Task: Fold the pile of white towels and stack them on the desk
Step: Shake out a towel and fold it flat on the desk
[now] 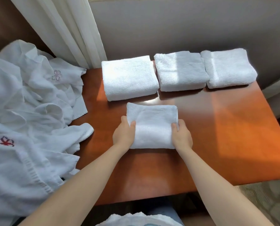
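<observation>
A small folded towel [152,126] lies near the middle of the worktop [217,136], a little toward the near edge. The left hand [123,135] grips its left end and the right hand [182,137] its right end. The thumbs press on top, and the other fingers [124,119] wrap the ends, apparently tucked beneath, though that part is hidden.

Along the far edge sits a row of three folded towels [180,71], side by side and touching. A pile of loose towels [30,111], some with embroidered marks, spills over the left edge. A pale curtain [67,26] hangs behind the far left corner.
</observation>
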The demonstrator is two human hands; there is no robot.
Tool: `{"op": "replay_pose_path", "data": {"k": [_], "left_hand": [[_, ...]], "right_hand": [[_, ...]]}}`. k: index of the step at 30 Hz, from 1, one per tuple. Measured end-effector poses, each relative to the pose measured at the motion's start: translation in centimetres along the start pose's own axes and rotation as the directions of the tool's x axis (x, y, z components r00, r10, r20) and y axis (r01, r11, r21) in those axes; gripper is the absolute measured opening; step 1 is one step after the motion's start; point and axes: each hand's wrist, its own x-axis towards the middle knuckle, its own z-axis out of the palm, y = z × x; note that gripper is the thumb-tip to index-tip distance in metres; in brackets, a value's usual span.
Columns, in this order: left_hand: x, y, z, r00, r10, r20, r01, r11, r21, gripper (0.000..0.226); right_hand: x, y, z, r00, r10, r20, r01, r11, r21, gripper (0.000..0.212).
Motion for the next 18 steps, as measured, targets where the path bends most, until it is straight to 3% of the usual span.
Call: {"op": "replay_pose_path", "data": {"k": [5, 9, 13, 14, 16, 18], "left_hand": [[0.3, 0.0, 0.8, 1.0, 0.019, -0.024, -0.015, 0.988, 0.154, 0.033], [0.6, 0.1, 1.2, 0.998, 0.056, -0.036, -0.045, 0.966, 0.255, 0.045], [0.7, -0.1, 0.6, 0.983, 0.165, -0.084, -0.144, 0.966, 0.217, 0.067], [0.7, -0.2, 0.5, 0.958, 0.261, -0.118, -0.22, 0.935, 0.278, 0.07], [0.6, 0.2, 0.1, 0.843, 0.509, -0.171, -0.429, 0.83, 0.356, 0.061], [0.6, 0.6, 0.3, 0.728, 0.683, -0.063, -0.614, 0.69, 0.383, 0.05]], "right_hand": [[0.4, 0.2, 0.6, 0.998, -0.052, -0.032, 0.041, 0.962, -0.268, 0.027], [0.8, 0.3, 0.6, 0.989, -0.149, 0.011, 0.132, 0.841, -0.525, 0.032], [1.2, 0.1, 0.0, 0.992, -0.125, 0.036, 0.127, 0.87, -0.477, 0.05], [1.2, 0.0, -0.2, 0.99, -0.139, 0.003, 0.127, 0.896, -0.427, 0.056], [1.0, -0.4, -0.7, 0.956, -0.275, -0.1, 0.226, 0.913, -0.34, 0.063], [0.8, -0.9, -0.8, 0.887, -0.454, -0.084, 0.398, 0.845, -0.356, 0.064]]}}
